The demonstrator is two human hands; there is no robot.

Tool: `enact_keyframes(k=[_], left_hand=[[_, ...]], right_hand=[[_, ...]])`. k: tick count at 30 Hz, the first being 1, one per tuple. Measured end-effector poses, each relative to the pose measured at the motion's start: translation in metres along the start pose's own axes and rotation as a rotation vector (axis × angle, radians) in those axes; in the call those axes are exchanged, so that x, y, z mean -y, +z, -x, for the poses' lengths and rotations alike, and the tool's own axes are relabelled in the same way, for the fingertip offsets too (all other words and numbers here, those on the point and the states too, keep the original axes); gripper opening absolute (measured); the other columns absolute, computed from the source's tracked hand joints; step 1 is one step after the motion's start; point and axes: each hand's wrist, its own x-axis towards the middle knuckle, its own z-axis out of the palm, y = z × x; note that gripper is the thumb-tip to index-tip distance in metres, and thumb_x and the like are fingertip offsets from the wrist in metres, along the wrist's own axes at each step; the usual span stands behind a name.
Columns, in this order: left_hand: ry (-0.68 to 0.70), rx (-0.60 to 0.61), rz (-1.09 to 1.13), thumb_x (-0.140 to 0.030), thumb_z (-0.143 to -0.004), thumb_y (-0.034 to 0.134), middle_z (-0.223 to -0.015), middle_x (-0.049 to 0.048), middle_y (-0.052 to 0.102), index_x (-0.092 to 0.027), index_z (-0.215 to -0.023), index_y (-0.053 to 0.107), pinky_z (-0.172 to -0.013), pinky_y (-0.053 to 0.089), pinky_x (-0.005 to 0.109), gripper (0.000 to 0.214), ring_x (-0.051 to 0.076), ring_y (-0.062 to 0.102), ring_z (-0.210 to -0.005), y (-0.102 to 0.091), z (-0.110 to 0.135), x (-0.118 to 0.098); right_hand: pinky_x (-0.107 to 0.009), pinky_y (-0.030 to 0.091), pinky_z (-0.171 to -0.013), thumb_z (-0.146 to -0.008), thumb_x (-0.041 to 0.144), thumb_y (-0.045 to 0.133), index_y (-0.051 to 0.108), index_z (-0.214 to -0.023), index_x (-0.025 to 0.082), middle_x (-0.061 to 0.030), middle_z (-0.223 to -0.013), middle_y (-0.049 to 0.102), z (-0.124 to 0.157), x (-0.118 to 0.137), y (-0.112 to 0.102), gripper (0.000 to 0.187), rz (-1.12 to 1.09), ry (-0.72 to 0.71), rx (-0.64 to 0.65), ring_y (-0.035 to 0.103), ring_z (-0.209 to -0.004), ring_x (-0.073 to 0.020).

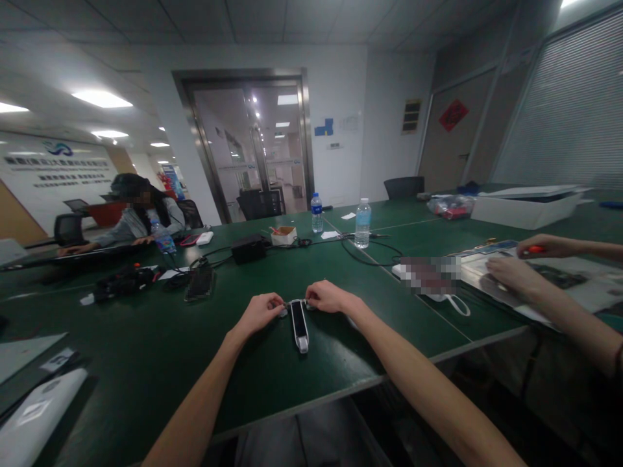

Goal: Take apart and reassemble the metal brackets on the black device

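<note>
A long, narrow device with a white rim and a black face [298, 322] lies on the green table, pointing toward me. My left hand [261, 312] rests just left of its far end, fingers curled in a pinch at a small pale piece [283, 312] too small to name. On the other side, my right hand [329, 298] is also closed in a pinch beside the device's far end. Another small light piece [310, 305] shows under those fingertips. Whether either hand touches the device itself, I cannot tell.
Two water bottles [363, 224] stand beyond my hands, near a black box [249, 248] and cables. At right, a co-worker's hands [516, 275] work over a flat panel [564, 275]. Another person [146, 211] sits far left. A white case [41, 415] lies near left.
</note>
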Motion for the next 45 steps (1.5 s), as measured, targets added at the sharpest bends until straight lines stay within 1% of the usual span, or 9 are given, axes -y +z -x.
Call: enact_keyframes(k=[9, 16, 24, 33, 38, 41, 45], left_hand=[[-0.007, 0.005, 0.006, -0.041, -0.08, 0.054, -0.089, 0.004, 0.07, -0.018, -0.093, 0.069, -0.068, 0.047, 0.027, 0.031, 0.018, 0.061, -0.077, 0.0004, 0.0004, -0.0006], [0.022, 0.0, -0.033, -0.041, -0.082, 0.051, -0.088, 0.0051, 0.07, -0.016, -0.092, 0.069, -0.069, 0.046, 0.029, 0.032, 0.019, 0.061, -0.077, 0.0002, 0.0011, -0.0041], [0.035, -0.017, -0.009, -0.041, -0.08, 0.054, -0.084, 0.0047, 0.069, -0.017, -0.089, 0.069, -0.068, 0.046, 0.029, 0.03, 0.018, 0.06, -0.074, -0.0002, 0.0017, -0.0048], [0.0, -0.003, -0.004, -0.041, -0.08, 0.054, -0.086, 0.0051, 0.069, -0.016, -0.089, 0.068, -0.067, 0.046, 0.028, 0.03, 0.018, 0.059, -0.075, -0.0013, 0.002, -0.0068], [-0.023, 0.006, -0.017, -0.045, -0.08, 0.052, -0.087, 0.0054, 0.069, -0.016, -0.091, 0.068, -0.066, 0.046, 0.028, 0.034, 0.019, 0.06, -0.076, -0.0006, 0.0017, -0.0049], [-0.013, 0.007, -0.026, -0.045, -0.082, 0.05, -0.089, 0.0062, 0.069, -0.016, -0.092, 0.067, -0.067, 0.046, 0.029, 0.036, 0.019, 0.06, -0.077, 0.0, 0.0015, -0.0051], [-0.001, -0.008, -0.031, -0.043, -0.082, 0.049, -0.087, 0.0059, 0.07, -0.017, -0.09, 0.068, -0.07, 0.046, 0.03, 0.033, 0.02, 0.061, -0.079, 0.0001, 0.0021, -0.0084]], right_hand=[[-0.021, 0.04, -0.065, -0.084, 0.023, 0.058, 0.068, -0.094, 0.017, -0.0054, -0.091, 0.07, 0.0017, 0.0037, -0.0028, 0.016, -0.01, 0.026, 0.005, 0.062, -0.079, -0.015], [-0.021, 0.04, -0.066, -0.083, 0.023, 0.058, 0.068, -0.095, 0.017, -0.0047, -0.088, 0.07, -0.0009, 0.0006, 0.0003, 0.016, 0.015, 0.008, 0.002, 0.061, -0.076, -0.0141], [-0.021, 0.039, -0.066, -0.085, 0.024, 0.058, 0.068, -0.096, 0.017, -0.0046, -0.089, 0.069, -0.0012, -0.0012, 0.0009, 0.017, 0.005, 0.009, 0.008, 0.06, -0.076, -0.0135], [-0.02, 0.039, -0.064, -0.084, 0.023, 0.057, 0.068, -0.094, 0.017, -0.0046, -0.088, 0.069, -0.0001, 0.0011, -0.0008, 0.015, -0.001, 0.004, 0.009, 0.06, -0.075, -0.0135], [-0.02, 0.04, -0.065, -0.084, 0.023, 0.058, 0.068, -0.094, 0.017, -0.005, -0.09, 0.069, 0.0009, 0.002, -0.0017, 0.015, -0.006, 0.013, 0.011, 0.061, -0.076, -0.0135], [-0.02, 0.039, -0.064, -0.084, 0.022, 0.057, 0.068, -0.094, 0.016, -0.0049, -0.089, 0.069, 0.0011, 0.0024, -0.0018, 0.016, -0.003, 0.004, 0.005, 0.061, -0.076, -0.0135], [-0.02, 0.039, -0.064, -0.084, 0.021, 0.057, 0.068, -0.094, 0.016, -0.0046, -0.088, 0.07, 0.0007, 0.0032, -0.0019, 0.016, -0.004, 0.008, 0.01, 0.061, -0.075, -0.0132]])
